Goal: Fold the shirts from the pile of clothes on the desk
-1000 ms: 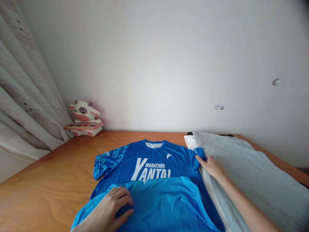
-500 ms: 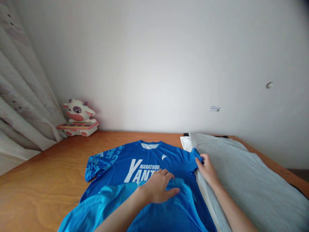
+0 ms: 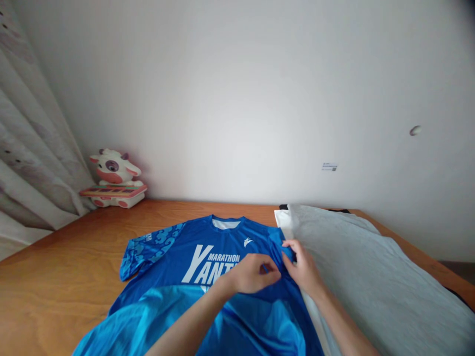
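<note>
A blue short-sleeved T-shirt [image 3: 222,237] with white MARATHON lettering lies face up, its neckline toward the wall. Its lower part is turned up over the front, with lighter blue cloth showing. My right hand [image 3: 304,272] grips the right-side sleeve, which is bunched inward between thumb and fingers. Above the chest print, my left hand [image 3: 252,274] has its thumb and index finger pinched together close to that sleeve. Whether cloth sits between those left fingertips is hidden. My left forearm crosses over the turned-up cloth.
Grey garments [image 3: 345,257] lie stacked right of the shirt, with white and black cloth edges beneath. A toy cow with a keyboard [image 3: 115,180] stands at the back left of the wooden table [image 3: 48,277], near a curtain [image 3: 33,123]. Behind is a white wall.
My right hand has moved left, folding the sleeve inward toward the shirt body. My left hand has lifted from the turned-up cloth, shifted right and closed into a pinch.
</note>
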